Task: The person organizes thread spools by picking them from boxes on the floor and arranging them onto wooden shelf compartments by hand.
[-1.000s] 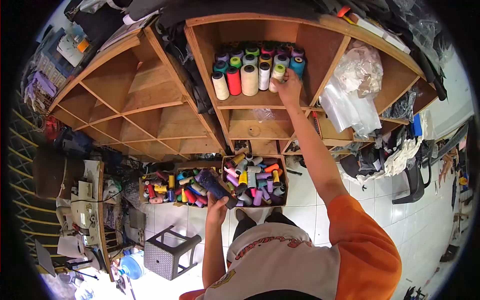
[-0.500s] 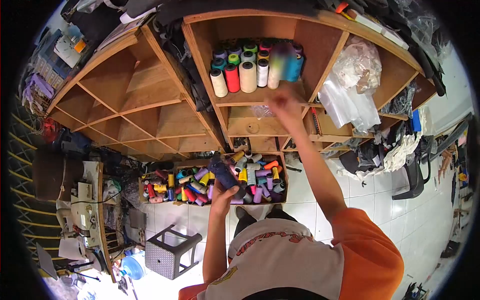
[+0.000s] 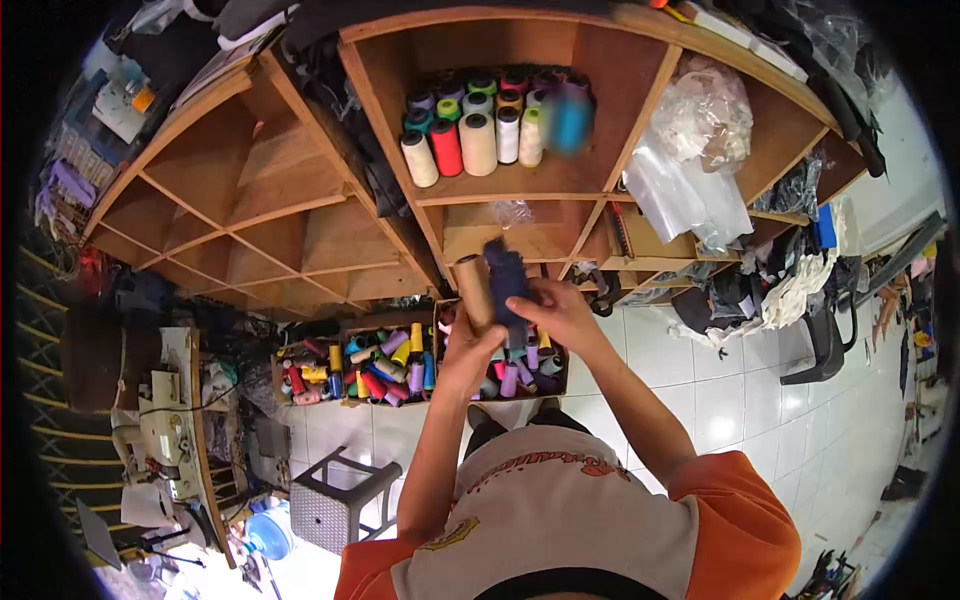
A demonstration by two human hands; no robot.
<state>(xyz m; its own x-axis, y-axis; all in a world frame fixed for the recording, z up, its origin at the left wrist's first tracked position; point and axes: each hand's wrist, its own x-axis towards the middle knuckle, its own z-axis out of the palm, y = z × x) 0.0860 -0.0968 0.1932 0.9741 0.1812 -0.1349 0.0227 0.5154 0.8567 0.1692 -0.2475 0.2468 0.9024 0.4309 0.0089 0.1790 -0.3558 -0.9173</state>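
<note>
My left hand (image 3: 467,352) is wrapped round a tan cone (image 3: 473,290), held upright above the boxes of thread. Beside it, my right hand (image 3: 552,318) grips a dark blue cloth-like bundle (image 3: 506,280), its thumb across the front. Below the hands, a box (image 3: 567,385) holds many coloured thread spools, partly hidden by them. Another box of spools (image 3: 385,368) lies to its left. Up in the wooden shelf (image 3: 520,188) stand rows of thread cones, with a red cone (image 3: 446,147) and a white cone (image 3: 508,136) at the front; the teal cone (image 3: 571,120) at the right looks blurred.
Wooden cubbies (image 3: 290,205) extend to the left. Plastic bags (image 3: 700,150) hang at the right. A grey stool (image 3: 325,512) stands on the tiled floor at lower left, near a blue water bottle (image 3: 270,533) and a sewing machine (image 3: 163,430). A black chair (image 3: 825,345) is at the right.
My right hand has come down from the shelf and now holds the dark blue bundle. My left hand has moved up and holds a tan cone. The view has shifted slightly.
</note>
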